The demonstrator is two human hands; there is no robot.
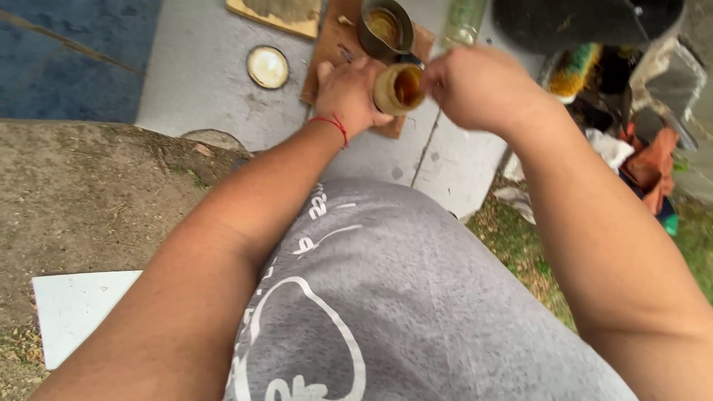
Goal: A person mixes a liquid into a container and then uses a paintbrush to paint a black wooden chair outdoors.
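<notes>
My left hand [347, 95] grips a small open jar [399, 87] holding amber-brown stuff, held over a wooden board [327, 56]. A red thread is tied round that wrist. My right hand [475, 85] is at the jar's mouth with its fingers pinched together; it is blurred, and whatever it holds is hidden. Just beyond the jar on the board stands a dark metal cup [385, 28] with brown liquid inside.
A round pale lid [267, 67] lies on the grey slab left of the board. A second wooden board [278, 15], a clear bottle [464, 22], a dark pan [587, 21], a brush [572, 70] and orange cloths [650, 167] sit behind and right. White sheet [74, 312] lies lower left.
</notes>
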